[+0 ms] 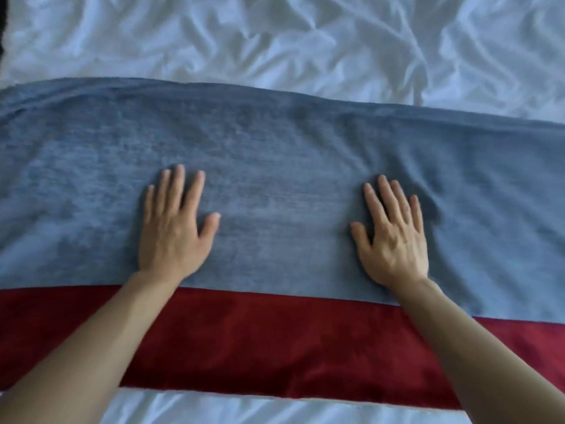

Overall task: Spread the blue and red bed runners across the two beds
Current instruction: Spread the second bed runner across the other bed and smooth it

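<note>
A blue bed runner lies flat across the white bed, running from the left edge of the view to the right edge. Its near edge overlaps a red bed runner, which shows as a band just below it. My left hand rests palm down on the blue runner, fingers spread. My right hand presses flat on the same runner further right, with small wrinkles in the cloth beside its fingers. Neither hand grips anything.
Crumpled white bedding fills the far part of the bed beyond the blue runner. A strip of smooth white sheet shows at the near edge under the red runner. A dark shape sits at the top left corner.
</note>
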